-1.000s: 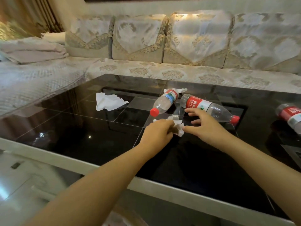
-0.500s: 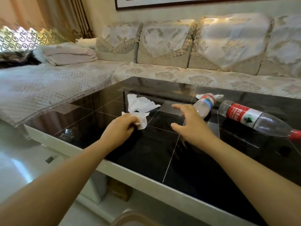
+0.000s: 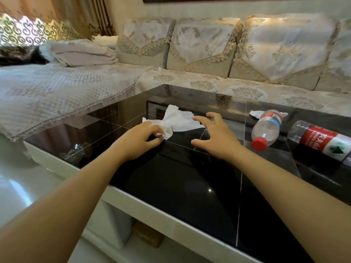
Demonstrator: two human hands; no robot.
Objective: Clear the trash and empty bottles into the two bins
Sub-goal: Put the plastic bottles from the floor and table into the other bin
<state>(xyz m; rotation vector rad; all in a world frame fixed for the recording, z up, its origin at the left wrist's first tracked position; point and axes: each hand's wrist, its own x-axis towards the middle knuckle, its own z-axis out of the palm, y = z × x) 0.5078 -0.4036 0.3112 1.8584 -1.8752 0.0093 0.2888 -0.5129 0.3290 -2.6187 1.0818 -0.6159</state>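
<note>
A: White paper, crumpled, is already in the left hand (image 3: 141, 138). The fingers curl round a small tissue (image 3: 167, 132), so this grip is full.

B: And the other hand?

A: The right hand (image 3: 214, 137) hovers low over the black glass bench (image 3: 180, 186). Its fingers are spread wide and it holds nothing. I cannot tell if the fingertips already touch the paper.

B: Which thing is next, in your opinion?

A: I judge it is the big flat tissue (image 3: 180, 118). From the right hand it lies at about eleven o'clock, just beside the fingertips. From the left hand it lies at about one o'clock, also very near, and the two tissues seem to touch.

B: So which hand is nearer?

A: Both are close, but the right one is free, so it should take it. The paper stretches mostly from nine to three o'clock, therefore a pinch from the near edge is enough.

B: And the bottles?

A: The small bottle (image 3: 266, 130) lies at three o'clock from the right hand, its red cap towards the person. The large bottle (image 3: 321, 141) with the red label is further at three o'clock. Another tissue scrap (image 3: 255, 113) lies behind the small bottle. No bins are visible, so I cannot tell their direction.
</note>
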